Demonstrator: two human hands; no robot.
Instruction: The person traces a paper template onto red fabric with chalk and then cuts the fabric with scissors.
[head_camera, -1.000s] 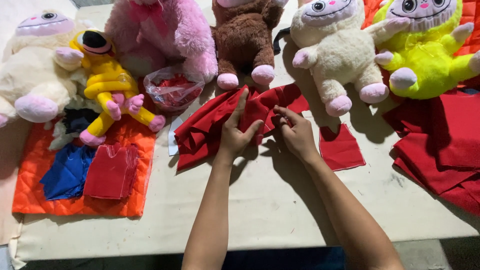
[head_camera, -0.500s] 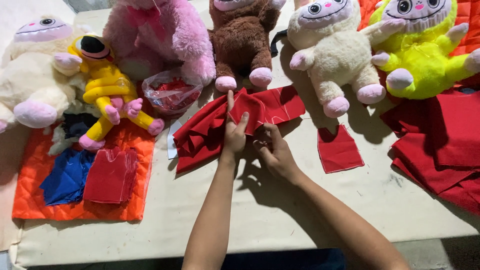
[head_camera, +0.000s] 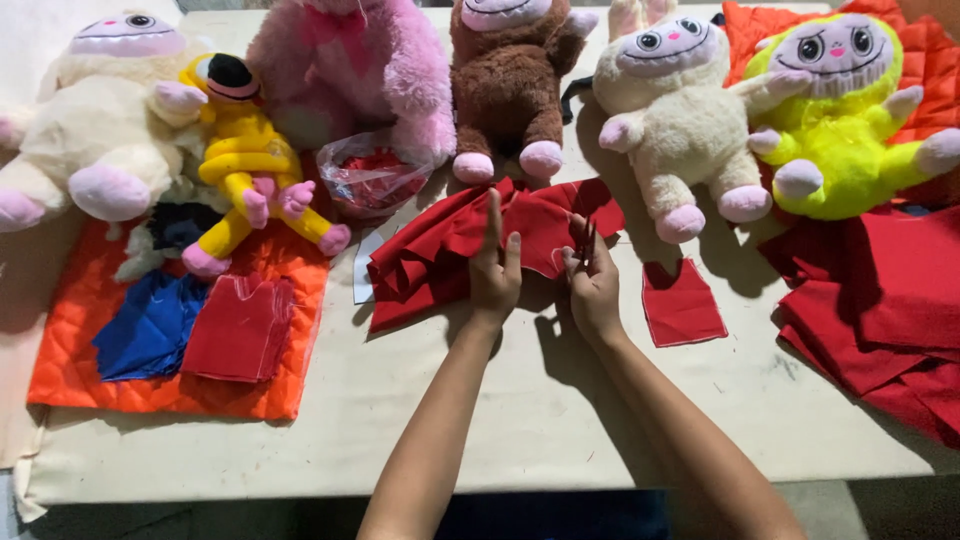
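Red felt (head_camera: 450, 250), a rumpled sheet, lies on the cream table (head_camera: 420, 420) just in front of the brown plush toy (head_camera: 510, 80), which serves as landmark. Right of the toy sit a cream plush (head_camera: 670, 120) and a yellow-green plush (head_camera: 850, 120); left of it, a pink plush (head_camera: 350, 70). Left hand (head_camera: 495, 275) rests flat on the felt, fingers straight and close together, pinning it. Right hand (head_camera: 593, 285) is curled on small scissors (head_camera: 587, 240) at the felt's edge below the toy. Judgement: cutting step in hand; next cut needs the sheet held taut and the blades steered along the outline. A small cut red piece (head_camera: 682, 303) lies below the cream plush.
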